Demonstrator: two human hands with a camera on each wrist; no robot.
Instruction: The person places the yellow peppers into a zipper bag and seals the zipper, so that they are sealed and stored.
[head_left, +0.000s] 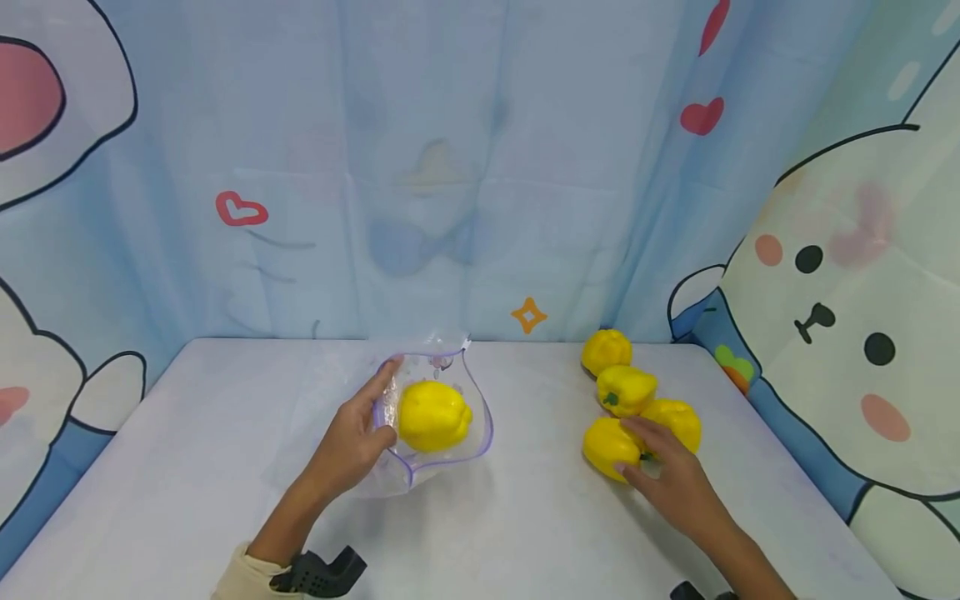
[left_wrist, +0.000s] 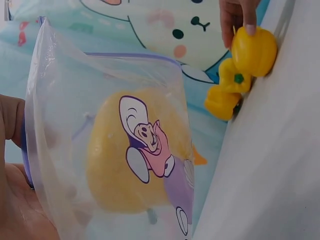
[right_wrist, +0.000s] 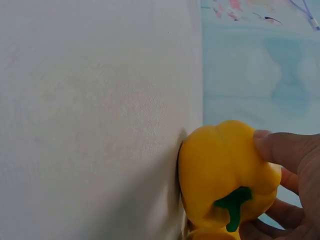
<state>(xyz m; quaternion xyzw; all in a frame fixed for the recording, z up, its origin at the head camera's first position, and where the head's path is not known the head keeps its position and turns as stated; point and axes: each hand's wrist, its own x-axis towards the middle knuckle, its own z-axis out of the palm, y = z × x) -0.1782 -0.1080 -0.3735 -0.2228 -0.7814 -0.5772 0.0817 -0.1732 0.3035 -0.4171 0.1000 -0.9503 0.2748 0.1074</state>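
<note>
My left hand [head_left: 348,446] holds a clear zip bag [head_left: 481,433] with a purple-edged mouth by its left side. Thumb and index finger are spread along the rim, and the mouth gapes. Inside the bag is a yellow bell pepper [head_left: 433,415]; in the left wrist view it shows through the bag wall [left_wrist: 55,150], behind a printed cartoon figure. On the right, my right hand [head_left: 675,479] grips another yellow bell pepper [right_wrist: 220,170] between thumb and fingers. That pepper has a green stem [right_wrist: 234,204] and appears to touch the table.
Three more yellow bell peppers, including one at the back [head_left: 606,352] and one with its stem facing me [head_left: 626,390], lie clustered beyond the right hand. The white table [head_left: 525,533] ends at a blue cartoon-print curtain [head_left: 420,275] behind.
</note>
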